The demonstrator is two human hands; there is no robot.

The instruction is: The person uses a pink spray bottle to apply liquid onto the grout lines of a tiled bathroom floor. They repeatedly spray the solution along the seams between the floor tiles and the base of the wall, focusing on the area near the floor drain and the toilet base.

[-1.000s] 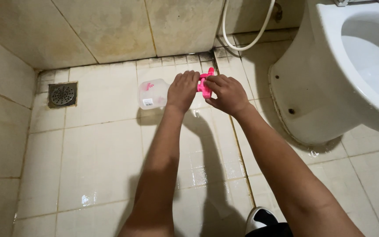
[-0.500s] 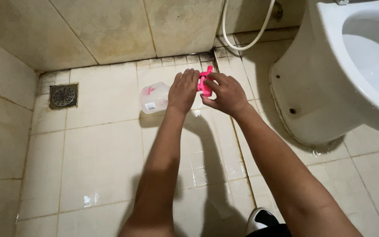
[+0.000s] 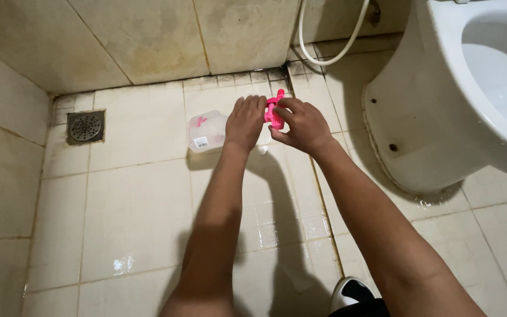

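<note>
Gripping the clear bottle (image 3: 208,131) with the left hand (image 3: 245,122), its body low over the wet floor (image 3: 142,199), steadies it; the right hand (image 3: 304,124) pinches the pink sprayer (image 3: 274,111)—twist squarely.

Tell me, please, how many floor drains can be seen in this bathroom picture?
1. The square metal floor drain sits in the far left corner of the tiled floor, left of the clear spray bottle held by the left hand. Others may lie outside the view.
</note>
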